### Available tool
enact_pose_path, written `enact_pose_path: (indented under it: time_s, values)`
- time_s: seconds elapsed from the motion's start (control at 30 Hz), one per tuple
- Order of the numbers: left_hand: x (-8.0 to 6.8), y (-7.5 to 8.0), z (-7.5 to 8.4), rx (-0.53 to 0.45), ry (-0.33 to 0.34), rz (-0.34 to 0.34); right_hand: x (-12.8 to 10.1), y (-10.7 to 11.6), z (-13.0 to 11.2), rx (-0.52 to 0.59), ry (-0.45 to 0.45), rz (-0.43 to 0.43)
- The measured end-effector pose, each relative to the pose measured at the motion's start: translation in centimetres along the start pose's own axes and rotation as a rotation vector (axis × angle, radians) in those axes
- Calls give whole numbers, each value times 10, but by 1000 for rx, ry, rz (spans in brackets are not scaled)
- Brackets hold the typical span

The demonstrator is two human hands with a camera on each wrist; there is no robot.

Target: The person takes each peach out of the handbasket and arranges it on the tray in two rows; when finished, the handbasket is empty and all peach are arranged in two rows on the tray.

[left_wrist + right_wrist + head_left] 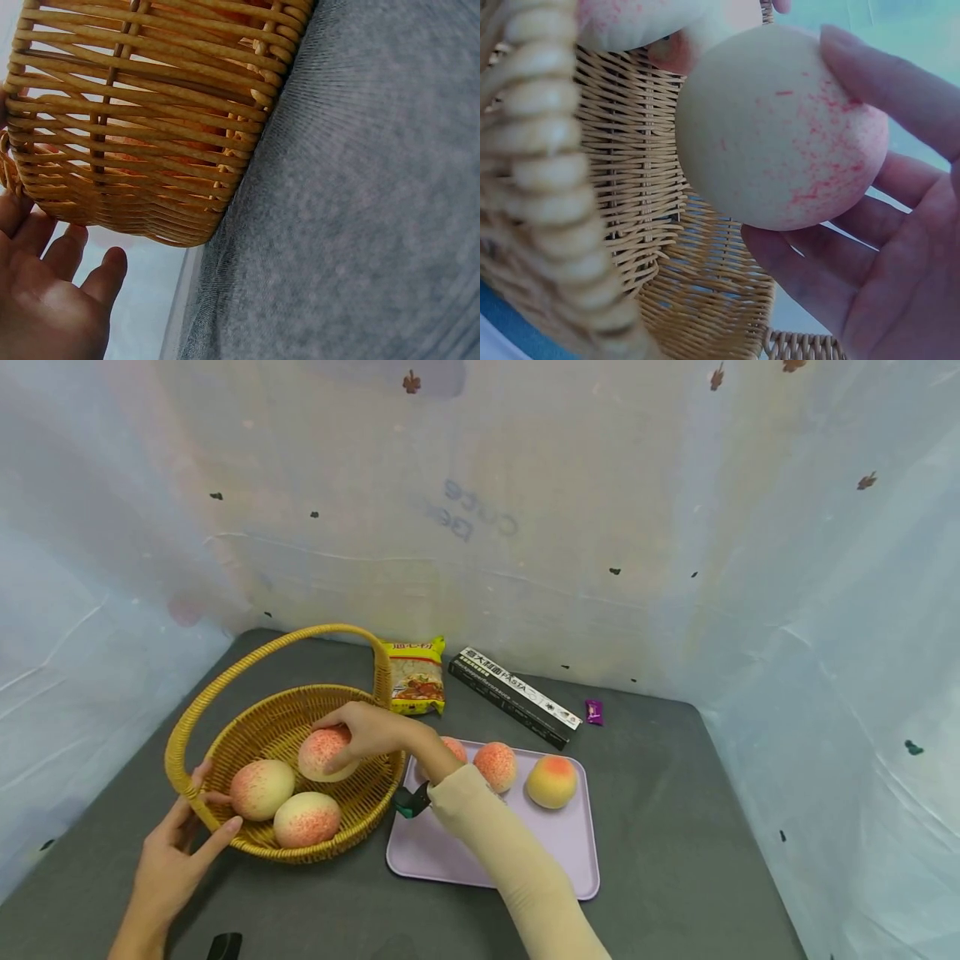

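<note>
A peach [324, 753] with red speckles is held in my right hand [369, 732], within the rim of the yellow wicker basket [300, 857]. The right wrist view shows the thumb on one side of this peach [780, 135] and curled fingers on the other. Two more peaches, a left one [262, 789] and a front one [307, 819], lie in the basket. At the basket's left side, my left hand [174, 852] grips the rim near the handle's foot. Its fingers [64, 251] touch the woven wall in the left wrist view.
Right of the basket, a lilac tray [435, 858] bears a yellow-orange peach [551, 782], a speckled peach [496, 766] and another partly behind my forearm. Behind stand a yellow food packet [417, 678], a black pasta box [513, 696] and a small purple packet [594, 712].
</note>
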State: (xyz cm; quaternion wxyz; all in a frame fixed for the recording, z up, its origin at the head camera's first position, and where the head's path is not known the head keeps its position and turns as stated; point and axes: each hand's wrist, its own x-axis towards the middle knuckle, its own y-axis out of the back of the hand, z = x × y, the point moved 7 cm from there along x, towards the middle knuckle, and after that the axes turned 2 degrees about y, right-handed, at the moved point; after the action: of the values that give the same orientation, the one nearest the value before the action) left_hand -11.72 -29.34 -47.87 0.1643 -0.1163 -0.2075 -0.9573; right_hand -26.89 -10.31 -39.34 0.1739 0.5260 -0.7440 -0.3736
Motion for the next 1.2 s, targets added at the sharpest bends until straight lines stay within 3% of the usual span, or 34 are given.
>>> enact_pose_path:
  time_s: [1.2]
  values:
    - [0, 1, 2, 27, 19, 0, -42, 12, 1, -8, 28, 29]
